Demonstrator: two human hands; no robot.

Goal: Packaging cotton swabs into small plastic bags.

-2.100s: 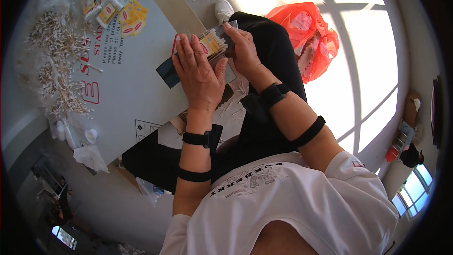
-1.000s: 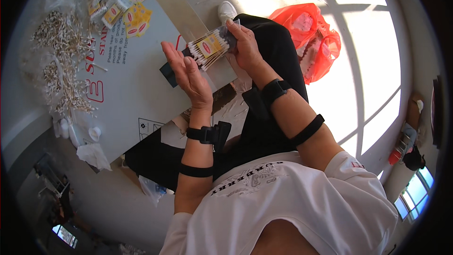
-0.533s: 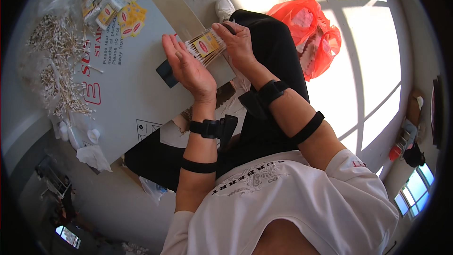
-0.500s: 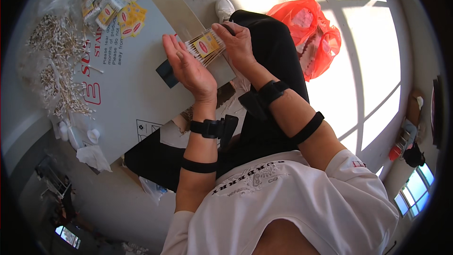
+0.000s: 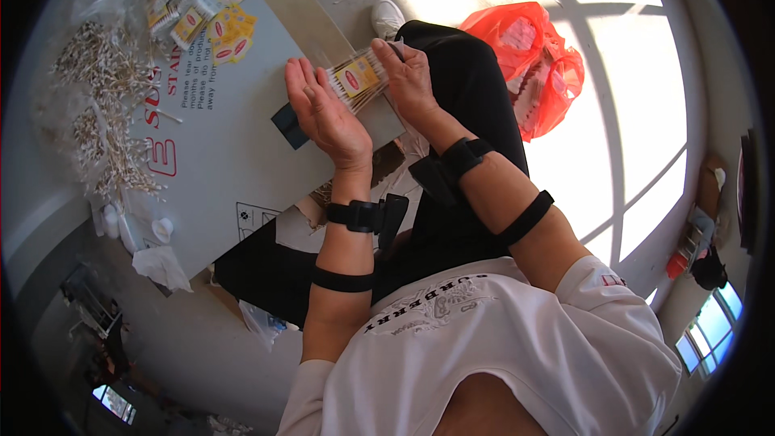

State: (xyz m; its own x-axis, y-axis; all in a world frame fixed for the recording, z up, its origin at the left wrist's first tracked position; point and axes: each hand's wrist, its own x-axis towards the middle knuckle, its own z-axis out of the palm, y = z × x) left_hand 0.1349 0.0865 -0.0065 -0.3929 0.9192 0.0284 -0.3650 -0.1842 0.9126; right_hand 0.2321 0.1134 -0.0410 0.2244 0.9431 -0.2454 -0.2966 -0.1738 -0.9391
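A clear packet of cotton swabs [image 5: 361, 81] with a yellow and red label sits between my two hands above the cardboard sheet [image 5: 218, 153]. My right hand [image 5: 406, 79] grips the packet's right end. My left hand [image 5: 323, 113] is flat, fingers straight, its palm pressed against the packet's left end. A small dark card [image 5: 289, 125] lies on the cardboard just left of my left hand.
Loose cotton swabs [image 5: 101, 105] are heaped at the left of the cardboard. Several filled labelled packets [image 5: 190, 4] lie at its far end. A red plastic bag [image 5: 529, 60] rests on the floor to the right. White scraps [image 5: 161, 262] lie near the cardboard's near corner.
My left hand went from lying over the packet to opening away, then came back flat against the packet's end. My right hand kept its hold throughout.
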